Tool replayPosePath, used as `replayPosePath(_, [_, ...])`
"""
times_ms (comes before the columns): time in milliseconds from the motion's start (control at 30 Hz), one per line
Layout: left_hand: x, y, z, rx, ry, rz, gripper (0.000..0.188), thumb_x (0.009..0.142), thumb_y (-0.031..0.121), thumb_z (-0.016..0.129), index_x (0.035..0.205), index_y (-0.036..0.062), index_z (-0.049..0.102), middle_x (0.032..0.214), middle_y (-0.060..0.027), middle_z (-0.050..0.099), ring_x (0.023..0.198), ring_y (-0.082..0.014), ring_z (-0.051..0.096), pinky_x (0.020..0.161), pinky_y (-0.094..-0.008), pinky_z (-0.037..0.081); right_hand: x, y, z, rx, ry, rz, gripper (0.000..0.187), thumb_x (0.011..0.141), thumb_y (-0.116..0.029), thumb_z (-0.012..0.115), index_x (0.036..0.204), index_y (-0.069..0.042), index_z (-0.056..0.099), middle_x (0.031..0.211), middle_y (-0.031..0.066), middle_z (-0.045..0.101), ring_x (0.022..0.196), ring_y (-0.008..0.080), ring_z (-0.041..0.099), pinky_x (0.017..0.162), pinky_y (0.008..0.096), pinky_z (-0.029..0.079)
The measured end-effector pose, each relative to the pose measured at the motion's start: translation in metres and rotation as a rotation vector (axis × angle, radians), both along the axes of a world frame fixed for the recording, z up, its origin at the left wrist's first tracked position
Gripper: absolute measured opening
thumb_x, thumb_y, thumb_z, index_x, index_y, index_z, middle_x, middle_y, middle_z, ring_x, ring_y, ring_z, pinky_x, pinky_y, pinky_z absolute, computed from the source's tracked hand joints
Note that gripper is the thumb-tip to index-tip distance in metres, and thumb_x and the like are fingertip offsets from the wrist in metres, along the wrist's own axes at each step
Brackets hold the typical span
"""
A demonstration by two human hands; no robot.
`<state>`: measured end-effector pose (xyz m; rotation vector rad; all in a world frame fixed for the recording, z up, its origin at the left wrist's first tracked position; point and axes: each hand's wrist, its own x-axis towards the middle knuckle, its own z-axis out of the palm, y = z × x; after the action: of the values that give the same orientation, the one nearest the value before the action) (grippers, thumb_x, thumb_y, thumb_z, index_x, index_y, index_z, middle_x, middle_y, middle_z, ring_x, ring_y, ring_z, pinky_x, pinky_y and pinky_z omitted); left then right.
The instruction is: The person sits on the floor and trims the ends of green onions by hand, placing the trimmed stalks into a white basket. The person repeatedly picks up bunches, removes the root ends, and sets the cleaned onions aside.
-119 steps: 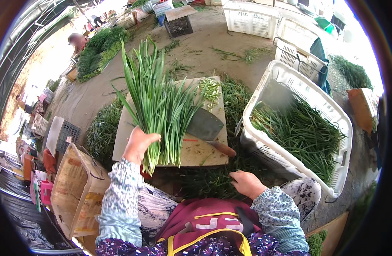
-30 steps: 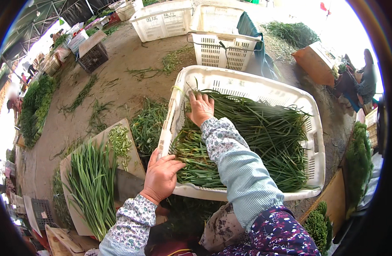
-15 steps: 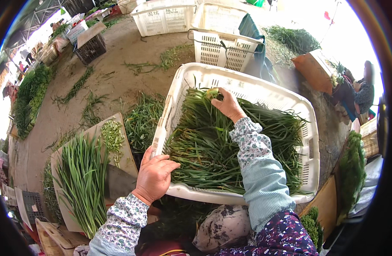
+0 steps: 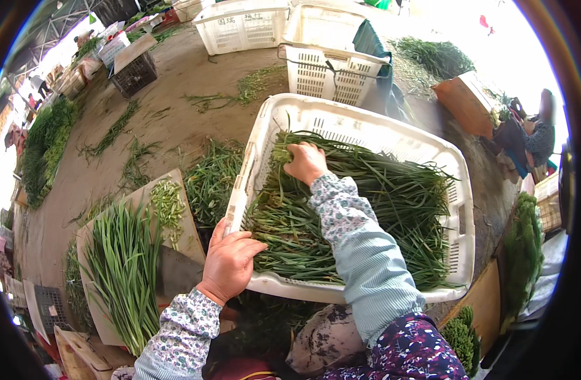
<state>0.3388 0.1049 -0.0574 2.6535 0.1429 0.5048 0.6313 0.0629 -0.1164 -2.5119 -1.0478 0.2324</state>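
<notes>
In front of me stands a white plastic crate [image 4: 452, 149] holding a thick layer of long green garlic chives [image 4: 379, 209]. My left hand [image 4: 230, 263] grips the crate's rim at its near left corner, with the fingertips reaching inside over the chives. Toward the far left of the crate, my right hand [image 4: 306, 161] is closed on a bunch of chives near its pale stem ends. Its fingertips are partly hidden among the leaves. Left of the crate, another bunch of chives [image 4: 119, 266] rests on a board [image 4: 192, 237] beside a small heap of pale green trimmings [image 4: 168, 206].
Loose greens [image 4: 218, 180] lie on the ground against the crate's left side. Beyond it stand two white crates [image 4: 243, 28], one with dark green cloth [image 4: 373, 41] over its edge. A cardboard box [image 4: 464, 104] and another person [image 4: 537, 136] are at the right.
My right hand has moved left and a little nearer, pressing lower onto the chives; the pale ends it held up have gone down with it. My left hand stays on the rim.
</notes>
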Motion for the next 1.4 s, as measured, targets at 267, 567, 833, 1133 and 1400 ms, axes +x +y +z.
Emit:
replayPosePath(267, [0.008,-0.005,0.001,-0.018,-0.012,-0.022,0.028,0.075,-0.002,0.06,0.092,0.0127,0.076,0.088,-0.0036,0.073,0.1,-0.0231,0.067,0.115,-0.052,0.028,0.006,-0.008,-0.021,0.138,-0.29,0.107,0.023,0.073,-0.013,0.07,0.096,-0.01,0.071,0.12,0.0129,0.059,0.118,0.0318,0.051,0.095,0.0494,0.042])
replayPosePath(567, [0.003,-0.005,0.002,0.011,0.016,0.017,0.028,0.073,-0.002,0.06,0.091,0.0121,0.076,0.089,-0.0032,0.073,0.098,-0.0237,0.066,0.116,-0.0521,0.028,0.014,-0.021,-0.019,0.405,-0.271,0.047,0.031,0.078,-0.021,0.078,0.105,-0.009,0.068,0.1,0.0104,0.064,0.099,0.0291,0.063,0.091,0.0451,0.048])
replayPosePath(833, [0.006,-0.004,0.003,0.005,0.011,0.001,0.025,0.077,0.0,0.061,0.092,0.0129,0.075,0.088,-0.002,0.072,0.1,-0.0217,0.066,0.116,-0.0513,0.03,0.055,-0.095,0.01,0.769,0.357,0.071,0.028,0.092,-0.027,0.073,0.11,-0.006,0.069,0.085,-0.0004,0.067,0.072,0.0099,0.058,0.067,0.0262,0.051])
replayPosePath(1133, [-0.002,-0.002,-0.004,-0.016,0.0,0.021,0.024,0.08,0.0,0.059,0.091,0.0126,0.075,0.087,-0.0048,0.072,0.1,-0.0232,0.067,0.117,-0.0501,0.028,0.017,-0.142,0.141,1.189,0.522,0.345,0.019,0.093,-0.01,0.068,0.111,-0.005,0.067,0.106,0.007,0.072,0.1,0.0139,0.066,0.088,0.0265,0.055])
replayPosePath(1400, [-0.005,-0.002,-0.008,-0.039,-0.07,0.032,0.025,0.08,-0.001,0.059,0.094,0.0112,0.075,0.095,-0.0083,0.073,0.107,-0.0268,0.065,0.116,-0.049,0.03,-0.02,-0.217,0.201,1.566,0.644,0.287,0.02,0.096,-0.013,0.062,0.113,-0.001,0.061,0.103,0.0134,0.066,0.1,0.0281,0.066,0.104,0.0482,0.048])
